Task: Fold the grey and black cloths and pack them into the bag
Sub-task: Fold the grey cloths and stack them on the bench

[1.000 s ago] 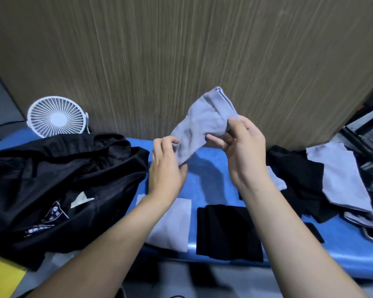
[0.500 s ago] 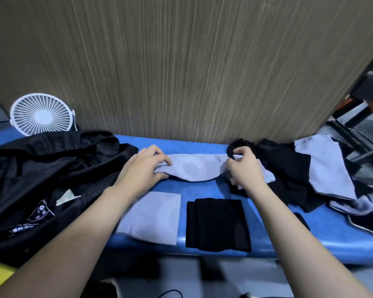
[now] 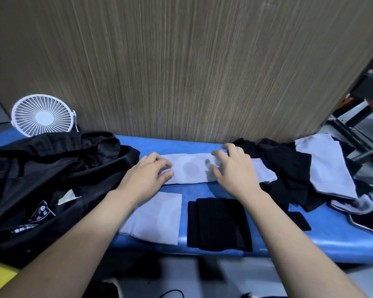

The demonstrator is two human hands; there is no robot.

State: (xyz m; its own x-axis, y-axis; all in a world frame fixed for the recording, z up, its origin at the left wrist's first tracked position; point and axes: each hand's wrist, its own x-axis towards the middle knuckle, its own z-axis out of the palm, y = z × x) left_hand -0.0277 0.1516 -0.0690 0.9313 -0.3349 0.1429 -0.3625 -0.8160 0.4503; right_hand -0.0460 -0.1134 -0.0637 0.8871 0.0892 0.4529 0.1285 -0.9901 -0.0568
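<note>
A grey cloth (image 3: 192, 169) lies flat as a long strip on the blue table (image 3: 202, 145). My left hand (image 3: 148, 175) rests on its left end with fingers spread. My right hand (image 3: 230, 168) presses on its right part, fingers apart. Nearer me lie a folded grey cloth (image 3: 157, 218) and a folded black cloth (image 3: 218, 224), side by side at the table's front edge. The black bag (image 3: 47, 179) slumps open at the left.
A heap of unfolded black cloths (image 3: 284, 166) and grey cloths (image 3: 327, 166) lies at the right. A phone (image 3: 368, 222) sits at the right front edge. A white fan (image 3: 41, 115) stands back left. A wood-grain wall rises right behind the table.
The grey cloth was held up in the air with both hands, then laid down on the table. My hands have let go of its ends and now lie flat on it.
</note>
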